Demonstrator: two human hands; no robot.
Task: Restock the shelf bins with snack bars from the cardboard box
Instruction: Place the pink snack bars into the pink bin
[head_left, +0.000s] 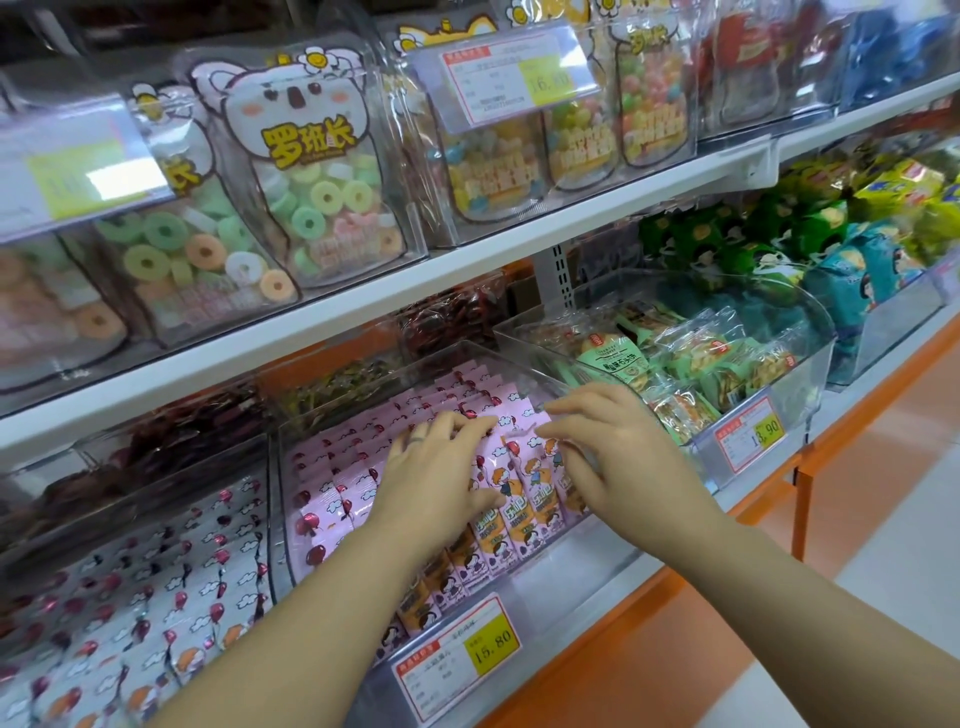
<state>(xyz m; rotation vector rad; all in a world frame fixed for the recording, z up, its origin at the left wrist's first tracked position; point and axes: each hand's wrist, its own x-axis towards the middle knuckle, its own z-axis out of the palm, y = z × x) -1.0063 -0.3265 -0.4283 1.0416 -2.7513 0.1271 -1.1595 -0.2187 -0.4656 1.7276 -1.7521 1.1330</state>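
Two hands work inside one clear shelf bin (566, 582) on the lower shelf. Left hand (436, 478) lies palm-down on the pink snack bars (524, 483), fingers spread and loosely curled, fingertips pressing the upper ends of the packets; it closes around nothing. Right hand (618, 447) sits just to the right, fingers bent, tips touching the right flank of the same row; whether the thumb pinches a packet cannot be told, as the hand hides it.

Snack bars stand in a packed row between the two hands, filling the left and middle of the bin. Each bar's long axis runs near-to-far and tilts back, printed lower end toward the near wall, balloon-printed top end pointing toward the far, upper edge of the bin. Bare floor shows at the near right, beside the price tag (457, 660).

Relation governing the next move, as a judgement: the row lies directly under and between the fingertips, both hands about equally close, so squaring the row calls for an inward squeeze across the bars' short axis. No cardboard box is in view. A neighbouring bin of green packets (691, 364) stands to the right.
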